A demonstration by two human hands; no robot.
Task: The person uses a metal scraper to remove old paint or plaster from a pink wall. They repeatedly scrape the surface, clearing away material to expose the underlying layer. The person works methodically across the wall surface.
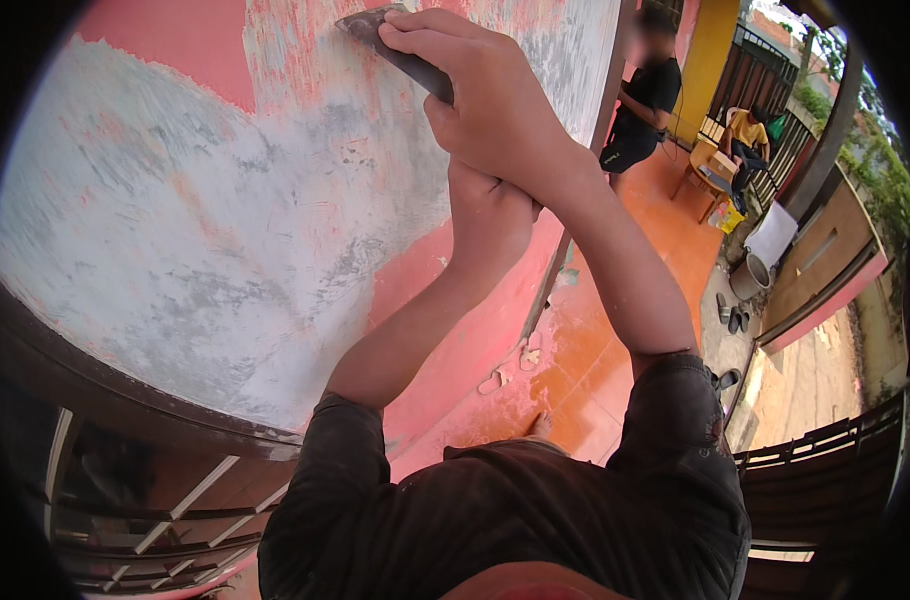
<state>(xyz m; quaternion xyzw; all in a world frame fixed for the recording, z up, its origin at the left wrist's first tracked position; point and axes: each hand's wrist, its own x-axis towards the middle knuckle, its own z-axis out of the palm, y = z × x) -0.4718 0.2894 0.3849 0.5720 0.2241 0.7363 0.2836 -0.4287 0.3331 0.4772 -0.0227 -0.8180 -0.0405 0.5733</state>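
Observation:
My right hand point(485, 90) grips a dark, worn scraper point(402, 56), its thumb below and fingers laid along the blade. The pointed end of the scraper lies at the painted wall point(275, 187). My left hand point(489, 210) is beneath the right one, around or against its wrist; its fingers are mostly hidden, so whether they are closed cannot be made out. The wall has a large pale, scraped area with grey and reddish streaks, bordered by pink paint point(177, 45) at the top and lower right.
A barred window point(162, 495) is at lower left. Sandals point(500, 377) lie on the orange tiled floor point(597, 360) by the wall base. A person point(646, 97) stands beyond the wall's edge; another person point(749, 135) sits farther back near a wooden chair point(702, 169). A metal pot point(750, 276) is at right.

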